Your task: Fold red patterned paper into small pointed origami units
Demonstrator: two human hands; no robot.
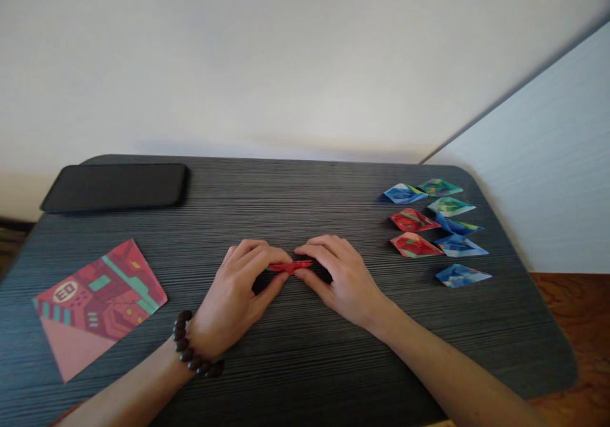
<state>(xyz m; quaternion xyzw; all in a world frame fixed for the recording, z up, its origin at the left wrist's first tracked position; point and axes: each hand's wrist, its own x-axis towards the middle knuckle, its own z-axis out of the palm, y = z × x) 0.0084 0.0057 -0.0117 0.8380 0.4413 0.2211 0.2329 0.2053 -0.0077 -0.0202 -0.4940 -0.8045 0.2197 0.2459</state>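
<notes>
Between my two hands, a small red folded paper boat (pixel 290 266) is pinched just over the dark tabletop. My left hand (pixel 244 279), a dark bead bracelet on its wrist, grips the paper's left part between thumb and fingers. At the right end, my right hand (pixel 337 273) pinches it the same way, its thumb close to the left thumb. Fingertips cover part of the paper. Off to the right lie several finished paper boats, among them a red one (pixel 414 245), a blue one (pixel 462 276) and a green one (pixel 451 206).
A red and pink patterned paper sheet (pixel 102 303) lies at the left of the table (pixel 295 204). Behind it sits a long black case (pixel 117 187). A pale wall (pixel 286 65) runs along the table's back edge, and a light panel (pixel 538 160) stands at the right.
</notes>
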